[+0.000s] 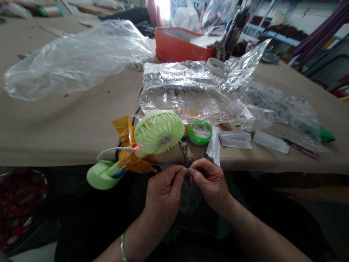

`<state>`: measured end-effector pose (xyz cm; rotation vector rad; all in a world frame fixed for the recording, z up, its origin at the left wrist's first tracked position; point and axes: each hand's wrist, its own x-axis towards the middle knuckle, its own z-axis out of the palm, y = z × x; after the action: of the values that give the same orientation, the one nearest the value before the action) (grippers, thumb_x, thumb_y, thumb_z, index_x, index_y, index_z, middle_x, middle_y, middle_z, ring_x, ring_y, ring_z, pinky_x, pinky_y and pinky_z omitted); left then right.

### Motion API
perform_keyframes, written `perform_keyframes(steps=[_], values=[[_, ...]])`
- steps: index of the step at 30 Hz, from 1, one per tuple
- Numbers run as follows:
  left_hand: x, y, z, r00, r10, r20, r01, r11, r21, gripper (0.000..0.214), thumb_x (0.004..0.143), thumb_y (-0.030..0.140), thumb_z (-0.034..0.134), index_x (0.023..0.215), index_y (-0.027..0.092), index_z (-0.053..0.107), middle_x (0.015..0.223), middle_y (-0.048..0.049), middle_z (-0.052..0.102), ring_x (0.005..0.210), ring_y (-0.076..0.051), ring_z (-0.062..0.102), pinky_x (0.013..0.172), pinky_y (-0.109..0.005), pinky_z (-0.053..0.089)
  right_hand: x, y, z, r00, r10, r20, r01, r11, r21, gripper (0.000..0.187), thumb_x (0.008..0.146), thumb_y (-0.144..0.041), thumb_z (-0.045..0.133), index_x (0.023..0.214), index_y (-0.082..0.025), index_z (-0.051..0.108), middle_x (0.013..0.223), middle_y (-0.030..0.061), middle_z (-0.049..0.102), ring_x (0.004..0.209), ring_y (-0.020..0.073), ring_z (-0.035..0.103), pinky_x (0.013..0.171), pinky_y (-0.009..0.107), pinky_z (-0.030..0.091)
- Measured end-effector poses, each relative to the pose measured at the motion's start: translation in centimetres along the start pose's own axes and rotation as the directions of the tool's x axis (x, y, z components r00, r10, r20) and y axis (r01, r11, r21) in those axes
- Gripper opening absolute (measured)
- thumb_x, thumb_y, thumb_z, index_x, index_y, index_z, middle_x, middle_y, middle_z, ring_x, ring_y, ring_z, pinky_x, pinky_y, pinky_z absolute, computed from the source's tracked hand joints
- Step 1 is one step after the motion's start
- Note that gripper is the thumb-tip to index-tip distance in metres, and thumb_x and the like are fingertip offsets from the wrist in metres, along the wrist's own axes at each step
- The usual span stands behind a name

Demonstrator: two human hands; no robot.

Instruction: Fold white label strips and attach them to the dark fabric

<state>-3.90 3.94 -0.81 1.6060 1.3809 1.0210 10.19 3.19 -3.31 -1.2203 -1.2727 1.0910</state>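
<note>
My left hand [165,189] and my right hand [209,180] meet at the table's front edge, thumbs and fingertips pinched close together. Between them hangs a thin, greyish, see-through piece of netting or film [190,198]; its exact kind is hard to make out. Just beyond the fingertips, a small metal rod-like tool [184,147] points toward me from the table edge. A green round tub [200,133] with whitish fluffy stuff inside stands behind my right hand. Beside it lies a bundle of white strips [214,147]. A silver bangle [122,247] is on my left wrist.
A light green fan [159,133], fixed with brown tape [131,160], stands left at the edge. Clear plastic bags [188,96] cover the middle. Printed paper slips [236,140] lie right. An orange box [180,49] and a tape roll [215,66] are farther back.
</note>
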Motion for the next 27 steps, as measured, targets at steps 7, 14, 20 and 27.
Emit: perform_keyframes(steps=[7,14,20,27], values=[[0.3,-0.1,0.2,0.999,0.047,-0.003,-0.047,0.995,0.093,0.016,0.082,0.019,0.056,0.069,0.022,0.065,0.060,0.0047,0.066,0.055,-0.011,0.058,0.055,-0.019,0.041,0.3,-0.2,0.2,1.000,0.019,-0.009,-0.018,0.996,0.082,0.011,0.083,-0.026,0.058,0.075,-0.018,0.058,0.060,-0.0042,0.053,0.055,0.0089,0.049,0.055,0.021,0.040],[-1.2,-0.6,-0.1,0.996,0.082,0.020,-0.083,0.997,0.005,0.017,0.083,0.020,0.054,0.070,0.020,0.065,0.055,0.0047,0.062,0.049,-0.010,0.056,0.050,-0.017,0.042,-2.4,0.2,-0.2,0.984,0.170,0.061,-0.179,0.962,0.205,0.017,0.081,-0.034,0.063,0.084,-0.018,0.057,0.063,-0.0037,0.056,0.053,0.0087,0.052,0.052,0.020,0.043],[-2.1,-3.6,0.2,0.997,-0.074,0.031,0.074,0.997,0.005,0.016,0.081,0.027,0.056,0.074,0.022,0.069,0.064,0.0019,0.071,0.059,-0.014,0.065,0.056,-0.019,0.049,-2.2,-4.0,-3.4,0.921,-0.266,0.285,0.352,0.881,-0.316,0.011,0.086,-0.021,0.054,0.076,-0.017,0.057,0.061,-0.0023,0.054,0.054,0.0085,0.051,0.053,0.020,0.041],[-1.9,-5.4,1.4,0.975,-0.200,0.091,0.199,0.980,0.027,0.026,0.077,0.031,0.059,0.097,0.021,0.072,0.099,-0.0062,0.075,0.095,-0.025,0.068,0.088,-0.034,0.051,5.6,-6.4,-5.7,0.836,-0.427,0.344,0.478,0.259,-0.839,0.029,0.087,-0.034,0.058,0.109,-0.017,0.062,0.127,0.0130,0.053,0.125,0.0324,0.038,0.104,0.052,0.032]])
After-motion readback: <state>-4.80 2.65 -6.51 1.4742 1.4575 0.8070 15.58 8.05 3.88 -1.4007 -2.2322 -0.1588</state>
